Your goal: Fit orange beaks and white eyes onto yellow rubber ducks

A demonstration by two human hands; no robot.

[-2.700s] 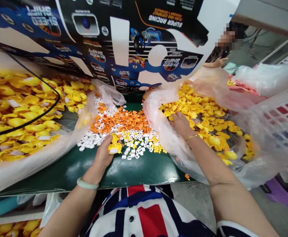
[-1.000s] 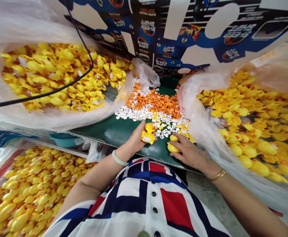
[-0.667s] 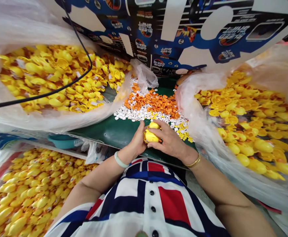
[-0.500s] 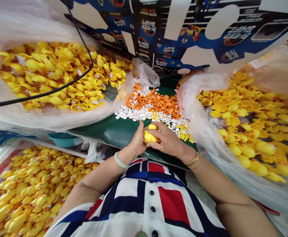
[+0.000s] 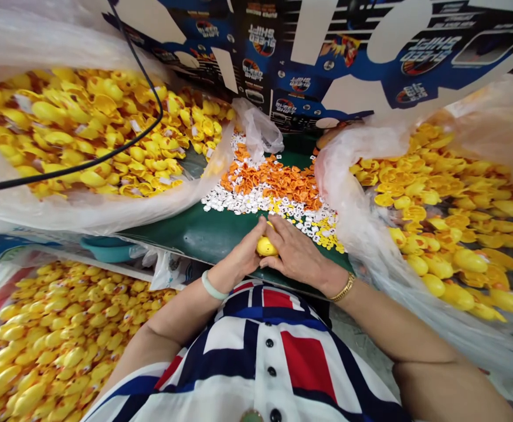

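Note:
Close to my body, both hands are closed around a yellow plastic duck [image 5: 267, 247]. My left hand [image 5: 248, 251] cups it from the left, thumb pointing up. My right hand [image 5: 295, 252] presses over it from the right, and its fingers cover most of the toy. Just beyond my fingertips lies a pile of small parts: orange bill-like pieces [image 5: 278, 180], white eye pieces with black dots [image 5: 234, 199] and yellow bits [image 5: 329, 233]. They rest on a dark green work surface [image 5: 194, 235].
Plastic bags of yellow shells stand at left [image 5: 98, 135] and right [image 5: 449, 217]. A heap of yellow ducks [image 5: 58, 340] fills the lower left, near a teal basin [image 5: 106, 249]. A black cable [image 5: 84, 167] crosses the left side. Printed cardboard [image 5: 309, 58] stands behind.
My right hand's fingers have closed further over the duck, so less of it shows. My hands have come closer together. The piles look unchanged.

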